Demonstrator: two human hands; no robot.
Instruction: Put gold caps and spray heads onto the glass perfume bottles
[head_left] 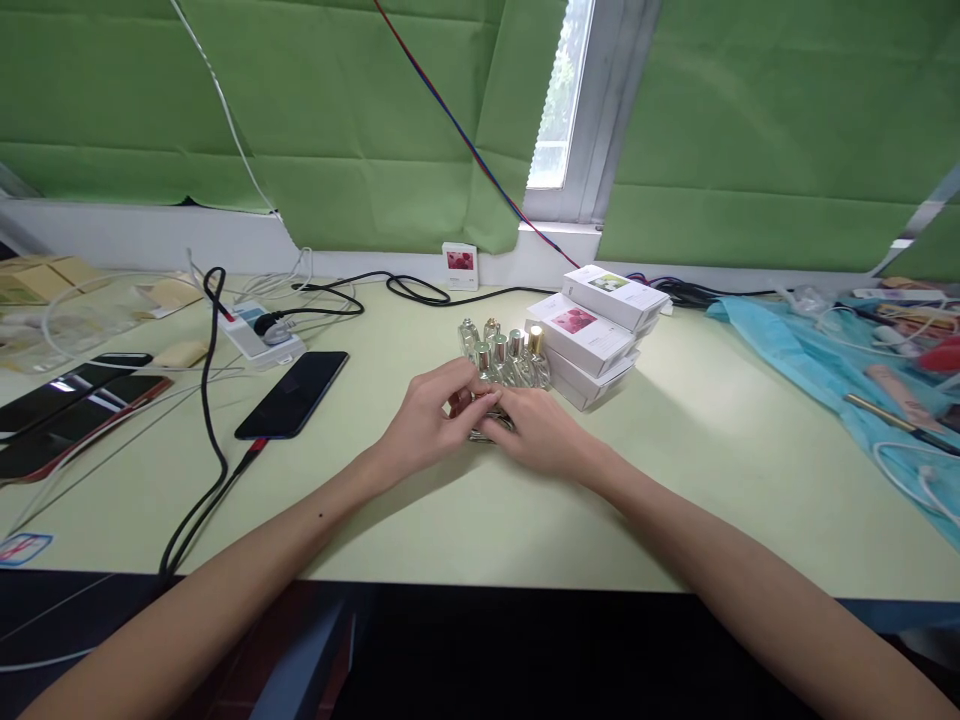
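Over a cluster of small glass bottles (516, 368) my two hands meet, with fingertips touching. My left hand (431, 405) is closed in a pinch, thumb toward the right; what lies between its fingers is hidden. My right hand (541, 428) has its fingers curled against a small glass bottle (489, 436), of which only a little glass shows beneath the fingers. Just behind the hands, several clear bottles stand upright. Some have silvery or pale green caps, and one has a gold cap (535, 340).
White boxes with flower pictures (589, 340) are stacked right of the bottles; another small box (460, 267) stands by the wall. Left lie a black phone (292, 395), cables and a power strip (262, 335). A blue sheet (795, 350) with clutter covers the far right.
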